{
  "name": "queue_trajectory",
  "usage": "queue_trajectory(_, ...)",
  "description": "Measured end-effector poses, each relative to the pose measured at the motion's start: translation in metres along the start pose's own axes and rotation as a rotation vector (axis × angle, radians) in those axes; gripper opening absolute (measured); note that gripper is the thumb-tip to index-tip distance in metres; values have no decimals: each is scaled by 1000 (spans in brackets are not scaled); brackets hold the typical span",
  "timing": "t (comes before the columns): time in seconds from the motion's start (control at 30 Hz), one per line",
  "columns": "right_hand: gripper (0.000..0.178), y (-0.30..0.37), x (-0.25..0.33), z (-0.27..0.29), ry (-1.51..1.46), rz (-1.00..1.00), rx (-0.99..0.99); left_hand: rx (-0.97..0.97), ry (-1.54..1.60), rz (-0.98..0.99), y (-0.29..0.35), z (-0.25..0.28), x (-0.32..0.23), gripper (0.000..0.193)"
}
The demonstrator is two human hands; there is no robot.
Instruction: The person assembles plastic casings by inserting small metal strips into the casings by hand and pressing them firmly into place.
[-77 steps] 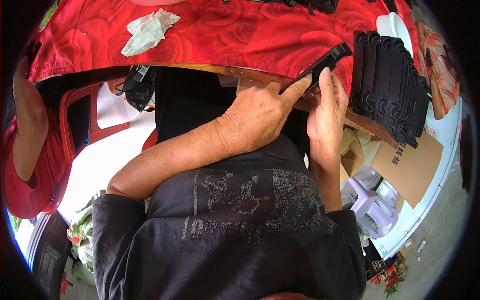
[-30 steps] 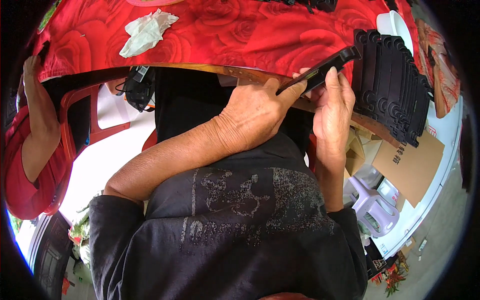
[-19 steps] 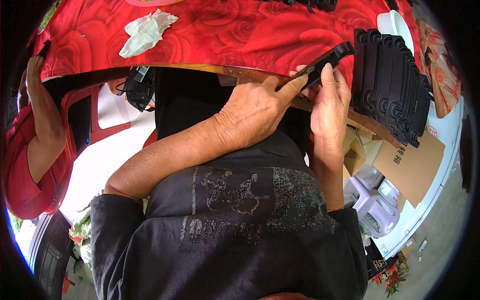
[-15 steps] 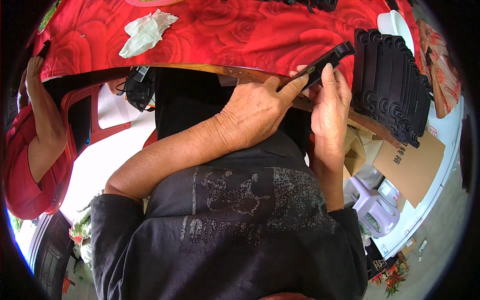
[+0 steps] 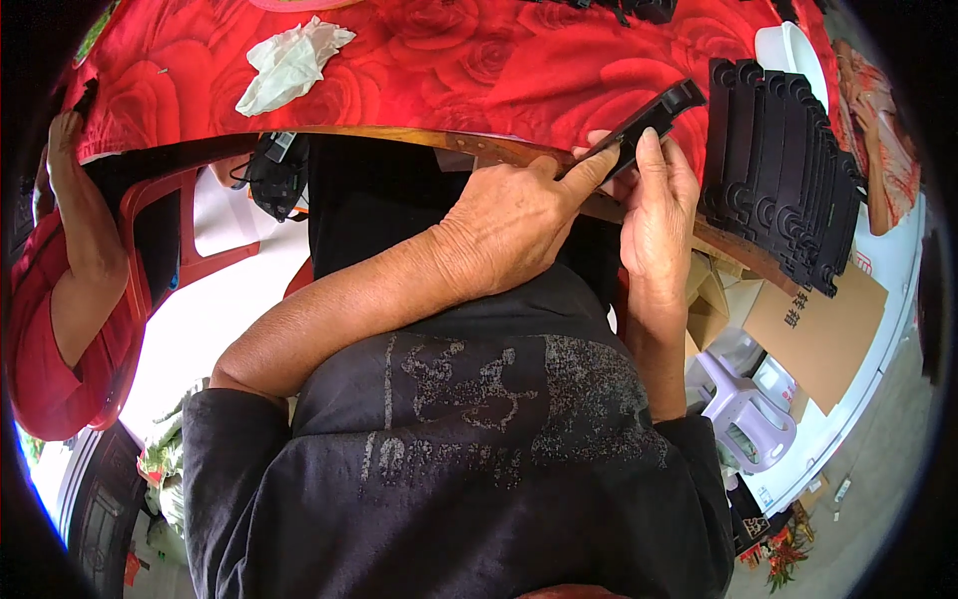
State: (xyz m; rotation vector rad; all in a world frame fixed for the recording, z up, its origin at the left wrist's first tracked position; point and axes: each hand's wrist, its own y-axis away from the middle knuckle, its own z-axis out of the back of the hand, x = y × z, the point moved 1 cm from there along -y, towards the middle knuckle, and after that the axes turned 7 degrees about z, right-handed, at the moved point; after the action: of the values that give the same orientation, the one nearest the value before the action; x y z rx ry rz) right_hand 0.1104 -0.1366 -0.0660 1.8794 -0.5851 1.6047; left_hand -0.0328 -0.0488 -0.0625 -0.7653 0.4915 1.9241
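Note:
A long black plastic part (image 5: 654,115) with a hooked far end slants up to the right, over the table's near edge. My left hand (image 5: 514,220) grips its lower end, index finger stretched along it. My right hand (image 5: 661,205) pinches the same part from the right, thumb on the near side and fingers partly hidden behind it. Just right of my hands, a row of similar black plastic parts (image 5: 768,150) with curled ends lies close together at the table's edge.
Red rose-patterned cloth (image 5: 419,70) covers the table, with a crumpled white tissue (image 5: 289,65) on it. A white bowl (image 5: 788,50) stands behind the row. Below right are an open cardboard box (image 5: 818,339) and a lilac plastic device (image 5: 748,429). Other people's arms (image 5: 90,240) show at left and far right.
The hooked end of the black plastic part has shifted very slightly left. Both my hands keep their hold, almost still.

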Motion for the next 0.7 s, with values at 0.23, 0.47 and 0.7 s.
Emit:
queue_trajectory(0.23,29,3,0,-3,22,8,-19,10,6,-7,-2,-1,0,66)
queue_trajectory(0.47,28,6,-1,-4,49,-6,-27,-10,44,-15,0,0,2,66)
queue_trajectory(0.7,28,7,3,-6,84,26,-34,35,54,18,-1,0,2,66)
